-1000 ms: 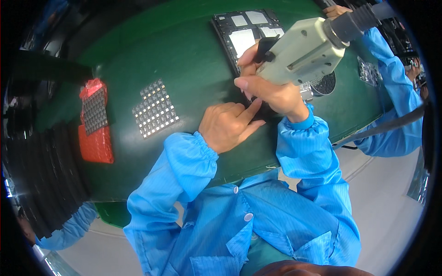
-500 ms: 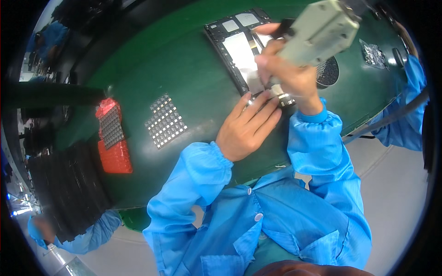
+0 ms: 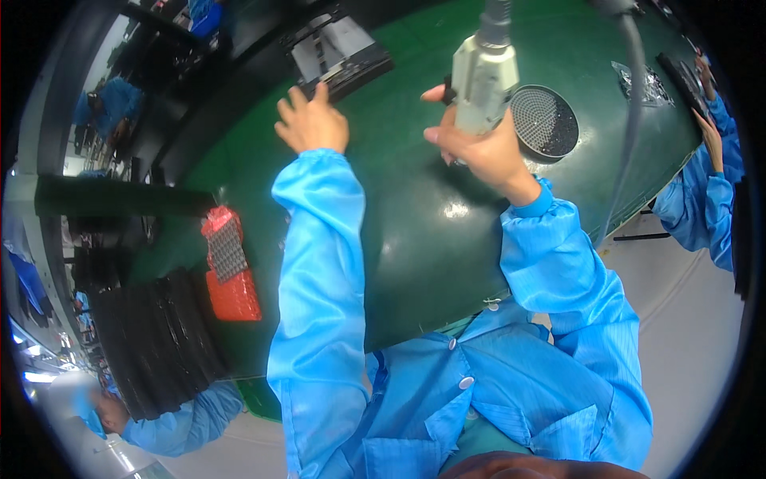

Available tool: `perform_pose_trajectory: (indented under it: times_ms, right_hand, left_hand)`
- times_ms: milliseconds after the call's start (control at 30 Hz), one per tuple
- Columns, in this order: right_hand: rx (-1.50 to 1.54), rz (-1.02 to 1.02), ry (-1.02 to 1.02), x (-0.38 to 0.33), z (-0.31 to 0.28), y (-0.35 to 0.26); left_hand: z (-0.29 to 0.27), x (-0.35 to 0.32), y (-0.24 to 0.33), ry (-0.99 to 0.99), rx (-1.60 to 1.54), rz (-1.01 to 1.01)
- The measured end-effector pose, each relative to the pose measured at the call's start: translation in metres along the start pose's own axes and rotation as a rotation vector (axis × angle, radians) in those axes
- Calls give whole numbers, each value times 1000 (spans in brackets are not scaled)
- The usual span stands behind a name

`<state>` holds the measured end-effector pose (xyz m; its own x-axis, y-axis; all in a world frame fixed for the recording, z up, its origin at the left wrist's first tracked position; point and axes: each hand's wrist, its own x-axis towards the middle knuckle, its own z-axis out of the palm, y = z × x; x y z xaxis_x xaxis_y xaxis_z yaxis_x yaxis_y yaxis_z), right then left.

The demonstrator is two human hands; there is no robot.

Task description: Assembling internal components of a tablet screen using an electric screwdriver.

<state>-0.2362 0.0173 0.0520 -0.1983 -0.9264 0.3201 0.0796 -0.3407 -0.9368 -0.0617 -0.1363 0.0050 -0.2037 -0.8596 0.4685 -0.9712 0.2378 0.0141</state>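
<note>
My right hand (image 3: 488,152) grips a pale grey electric screwdriver (image 3: 485,84) held over the middle of the green table, its cable rising from the top. Its lower tip is hidden behind my fingers. My left hand (image 3: 315,121) is stretched out to the far left with its fingers spread and nothing in it. Just beyond the fingertips is an opened tablet-like device (image 3: 345,40) with a black frame and silver panels, slightly blurred. I cannot tell whether the fingers touch it. Right of the screwdriver stands a round dish (image 3: 545,122) with a perforated plate and small dark pieces.
A clear bag of small parts (image 3: 643,85) lies at the far right. On the left, a grey sheet of small parts (image 3: 227,254) rests on a red wrapped packet (image 3: 234,297). Black ribbed material (image 3: 155,343) sits nearer. Co-workers in blue are at the right and lower left.
The opened device has gone from under my hands to the far left, turned. My left hand has followed it. The screwdriver has come off the device and stands more upright in my right hand.
</note>
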Motion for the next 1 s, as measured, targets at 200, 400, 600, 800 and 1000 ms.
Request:
perform_pose_trajectory:
  times_ms: [200,400,600,800,1000]
  right_hand:
    - [1,-17,18,-1,-6,1]
    - [-11,23,50,-1,-6,0]
    - [-16,-18,88,-2,-11,15]
    - [-80,33,44,6,-4,13]
    - [-130,-11,18,3,-3,5]
  left_hand:
    - [-2,32,-16,-400,-99,-224]
    - [-31,9,-14,-290,-363,-117]
    - [-158,-53,49,-269,-1646,-7]
    - [-201,-81,60,-1098,-2404,1159]
    - [-200,-90,66,-998,-2489,1131]
